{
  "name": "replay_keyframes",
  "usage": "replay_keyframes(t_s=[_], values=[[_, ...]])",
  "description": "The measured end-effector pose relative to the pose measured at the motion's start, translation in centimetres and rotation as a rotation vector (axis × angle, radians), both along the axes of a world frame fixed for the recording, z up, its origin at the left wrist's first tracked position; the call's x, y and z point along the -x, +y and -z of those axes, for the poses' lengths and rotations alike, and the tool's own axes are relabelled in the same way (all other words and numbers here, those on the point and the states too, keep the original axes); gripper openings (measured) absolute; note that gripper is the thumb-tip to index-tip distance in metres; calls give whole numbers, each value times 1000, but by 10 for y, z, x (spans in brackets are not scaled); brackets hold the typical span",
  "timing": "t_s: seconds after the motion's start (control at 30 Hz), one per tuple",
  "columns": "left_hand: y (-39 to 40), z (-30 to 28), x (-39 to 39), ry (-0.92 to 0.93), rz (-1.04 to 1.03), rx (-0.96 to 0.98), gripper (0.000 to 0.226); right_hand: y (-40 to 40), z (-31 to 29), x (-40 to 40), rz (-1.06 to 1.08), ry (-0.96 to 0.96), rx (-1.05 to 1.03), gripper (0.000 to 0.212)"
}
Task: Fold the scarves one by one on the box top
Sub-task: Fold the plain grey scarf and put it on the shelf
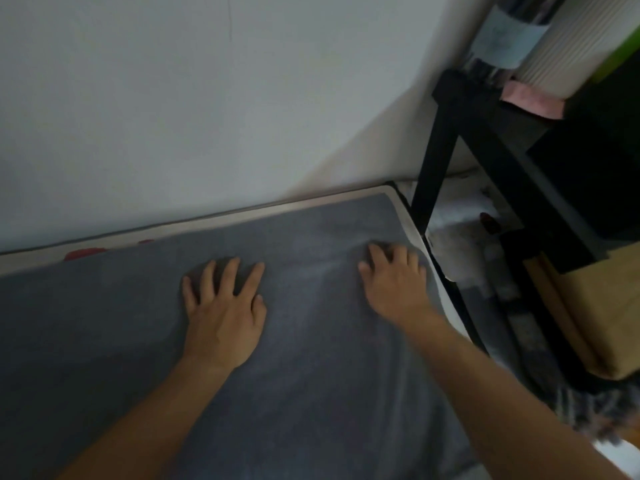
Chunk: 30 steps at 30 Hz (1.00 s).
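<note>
Pressing flat on the grey scarf, both hands work near the far end of the cloth, which lies spread over nearly the whole box top with only a pale strip of that surface showing along the wall side and at the right edge. Nearest the camera the two bare forearms reach in over the fabric. The left hand lies palm down with fingers straight and splayed, holding nothing — simply weighing the cloth down. The right hand sits close to the scarf's right edge, its fingers bent a little at the tips and pushing into the fabric, where soft ridges fan out toward the far corner; it does not appear to pinch anything. This looks like the smoothing step ahead of a fold. To do it well, I would keep the left palm as an anchor and sweep the right outward to the corner, chasing those ridges off the edge before lifting any hem. Beyond the box stands a white wall, and to the right a black shelf frame — close enough to catch a swinging corner of cloth.
</note>
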<state>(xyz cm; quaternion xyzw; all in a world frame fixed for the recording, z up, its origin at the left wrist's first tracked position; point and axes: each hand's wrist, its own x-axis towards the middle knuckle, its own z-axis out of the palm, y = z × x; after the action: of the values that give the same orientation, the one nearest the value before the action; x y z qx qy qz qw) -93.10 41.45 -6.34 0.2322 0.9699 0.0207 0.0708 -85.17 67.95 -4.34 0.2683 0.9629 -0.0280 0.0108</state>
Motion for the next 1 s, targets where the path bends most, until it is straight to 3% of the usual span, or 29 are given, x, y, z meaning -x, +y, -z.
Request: replay_keyframes(t_s=[0.1,0.17,0.23,0.4,0.5,0.57,0.67,0.77,0.87,0.93,1.0], values=[[1,3,0,-18,-13,47,61,-27,-8,16,-3,54,-21,46],[0,5,1,-8,-21,40,63,-88,-10,-14,-208,116,93,44],[1,6,3,-1,-13,43,65,-109,-4,-42,-364,60,150,49],[1,7,3,-46,-23,52,65,2,-7,40,118,-94,51,52],[6,-2,6,-103,-34,77,67,-45,-7,59,-198,72,72,47],[8,-11,19,-132,-56,75,66,-68,8,49,-348,-4,154,53],[-4,-17,44,-157,-208,46,66,-19,21,70,-31,2,76,61],[-26,-10,56,-238,-357,52,71,16,7,92,125,-181,121,64],[-39,-7,62,-219,-329,35,67,-3,4,107,-251,-6,-13,60],[-57,-7,82,-136,-274,58,61,-8,6,120,-556,-1,-1,61],[-93,-12,111,-111,-288,122,60,4,-1,139,-570,-84,48,60]])
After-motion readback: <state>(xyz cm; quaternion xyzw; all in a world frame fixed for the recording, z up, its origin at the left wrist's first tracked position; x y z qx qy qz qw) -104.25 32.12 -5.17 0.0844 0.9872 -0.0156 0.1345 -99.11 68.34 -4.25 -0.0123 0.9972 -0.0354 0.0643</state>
